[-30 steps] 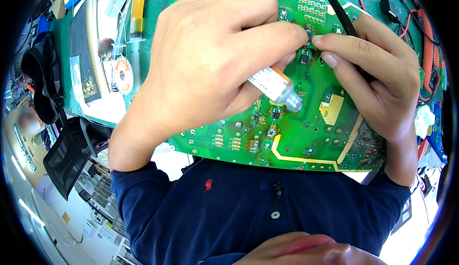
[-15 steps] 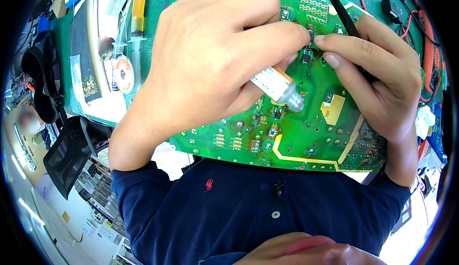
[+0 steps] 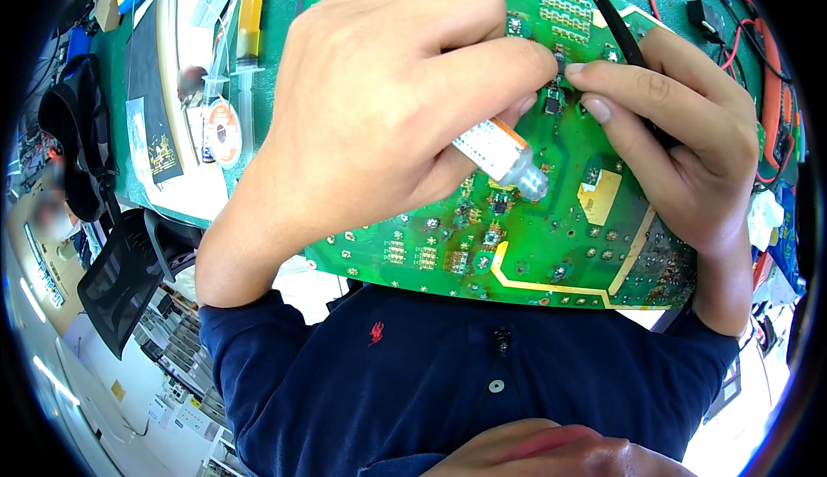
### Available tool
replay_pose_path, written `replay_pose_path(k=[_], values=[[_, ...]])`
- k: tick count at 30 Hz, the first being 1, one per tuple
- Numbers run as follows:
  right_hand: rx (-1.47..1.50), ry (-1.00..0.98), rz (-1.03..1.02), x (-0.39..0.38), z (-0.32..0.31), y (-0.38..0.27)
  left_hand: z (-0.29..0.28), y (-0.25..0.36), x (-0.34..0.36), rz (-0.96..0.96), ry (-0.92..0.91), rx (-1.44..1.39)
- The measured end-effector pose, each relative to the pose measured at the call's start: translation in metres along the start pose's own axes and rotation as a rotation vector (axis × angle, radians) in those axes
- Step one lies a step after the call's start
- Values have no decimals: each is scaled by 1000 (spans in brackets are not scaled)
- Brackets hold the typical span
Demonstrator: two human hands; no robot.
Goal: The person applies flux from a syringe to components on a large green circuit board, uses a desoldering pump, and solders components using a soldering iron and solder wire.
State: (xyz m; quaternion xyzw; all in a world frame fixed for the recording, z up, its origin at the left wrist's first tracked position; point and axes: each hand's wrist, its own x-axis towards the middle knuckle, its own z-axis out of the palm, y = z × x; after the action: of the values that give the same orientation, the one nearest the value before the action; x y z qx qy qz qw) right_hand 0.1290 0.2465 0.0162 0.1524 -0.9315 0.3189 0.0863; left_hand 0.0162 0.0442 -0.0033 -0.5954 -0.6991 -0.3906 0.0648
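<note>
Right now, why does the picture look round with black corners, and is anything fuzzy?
Head view: a fisheye lens bends straight edges and leaves a black rim; the green board and both hands, left and right, look sharp; the left edge is blurry, the bottom right corner washed out bright.

A glossy green laminate with gold-toned metal traces is seen on the circuit board (image 3: 551, 244). The small tube (image 3: 500, 151) is made of smooth plastic with a clear tip. The shirt (image 3: 431, 374) is woven of matt dark-blue cloth.
</note>
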Motion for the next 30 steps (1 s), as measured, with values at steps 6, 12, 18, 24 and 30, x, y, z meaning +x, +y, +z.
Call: replay_pose_path(k=[6,12,18,24,30], values=[[-6,9,-8,0,-1,0,-1,1,0,-11,-3,12],[-2,10,2,-1,-1,0,-11,-11,0,72,-168,58],[21,89,-10,-1,-1,0,-19,-8,-8,16,-116,45],[146,241,-79,-10,3,8,-35,-3,-11,-157,-2,9],[339,341,-89,-12,4,6,-42,-4,-19,-331,49,-158]])
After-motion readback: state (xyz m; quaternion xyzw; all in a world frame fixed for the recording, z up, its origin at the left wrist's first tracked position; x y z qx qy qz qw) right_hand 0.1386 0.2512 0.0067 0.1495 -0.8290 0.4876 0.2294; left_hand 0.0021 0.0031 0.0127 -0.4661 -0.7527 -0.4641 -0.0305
